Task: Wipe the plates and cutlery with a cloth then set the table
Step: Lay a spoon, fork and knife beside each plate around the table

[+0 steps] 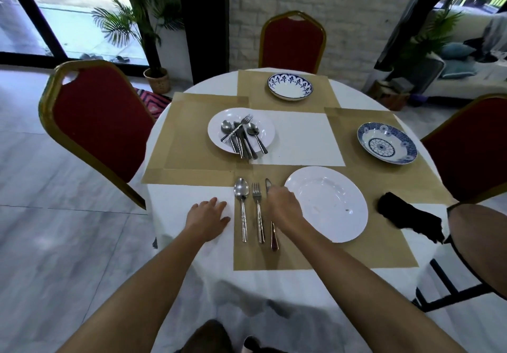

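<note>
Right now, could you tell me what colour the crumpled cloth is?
Black cloth, best in the head view.

arms (142,284) bare past the elbows, left hand (207,219) and right hand (282,204) bare too, dark blurry bit (255,346) at 6 o'clock, can't tell what

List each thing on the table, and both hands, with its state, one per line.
left hand: flat on the tablecloth, holding nothing
right hand: curled on the knife
knife: lying beside the fork, under the right hand
spoon: lying flat, untouched
fork: lying flat, untouched
near white plate: empty, on the mat
far white plate: holds piled cutlery
black cloth: crumpled, set down, untouched
far blue bowl: empty
right blue bowl: empty
</note>
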The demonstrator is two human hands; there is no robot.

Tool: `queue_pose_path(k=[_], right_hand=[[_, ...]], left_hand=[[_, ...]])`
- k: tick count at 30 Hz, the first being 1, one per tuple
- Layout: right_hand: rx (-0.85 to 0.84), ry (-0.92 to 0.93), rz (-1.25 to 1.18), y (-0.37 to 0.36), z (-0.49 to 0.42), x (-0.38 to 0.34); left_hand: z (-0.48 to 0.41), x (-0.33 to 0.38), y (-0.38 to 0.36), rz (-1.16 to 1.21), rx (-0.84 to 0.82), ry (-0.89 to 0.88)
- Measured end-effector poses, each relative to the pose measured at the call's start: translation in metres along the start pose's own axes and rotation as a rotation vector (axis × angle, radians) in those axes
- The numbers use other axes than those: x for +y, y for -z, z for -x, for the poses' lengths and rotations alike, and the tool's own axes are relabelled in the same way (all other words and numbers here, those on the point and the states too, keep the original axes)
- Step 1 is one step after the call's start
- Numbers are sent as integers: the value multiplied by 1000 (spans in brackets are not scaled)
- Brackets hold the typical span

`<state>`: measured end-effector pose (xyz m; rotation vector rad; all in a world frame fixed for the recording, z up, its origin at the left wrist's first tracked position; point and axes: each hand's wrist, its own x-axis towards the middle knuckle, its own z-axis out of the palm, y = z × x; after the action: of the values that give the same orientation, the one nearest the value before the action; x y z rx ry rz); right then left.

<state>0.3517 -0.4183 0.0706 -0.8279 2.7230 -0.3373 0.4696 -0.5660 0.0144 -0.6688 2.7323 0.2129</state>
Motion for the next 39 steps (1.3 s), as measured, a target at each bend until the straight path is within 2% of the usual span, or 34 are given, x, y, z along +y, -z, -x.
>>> queue_pose_path(k=[3, 8, 16, 23, 33, 39], right_hand=[[10, 26, -3, 18, -17, -12], [85, 16, -26, 34, -63, -31], [161, -152, -74, 35, -133, -63], [195, -364, -86, 35, -170, -78], [110, -417, 4, 23, -198, -59], [91, -383, 15, 10, -215, -48]], left_hand=[[-10, -4, 24, 8, 106, 6], [-49, -32, 60, 48, 166, 8], [-127, -76, 101, 128, 296, -132], [-192, -89, 123, 218, 232, -279], [-238, -65, 119, 168, 169, -311], [-255, -62, 110, 259, 141, -267]])
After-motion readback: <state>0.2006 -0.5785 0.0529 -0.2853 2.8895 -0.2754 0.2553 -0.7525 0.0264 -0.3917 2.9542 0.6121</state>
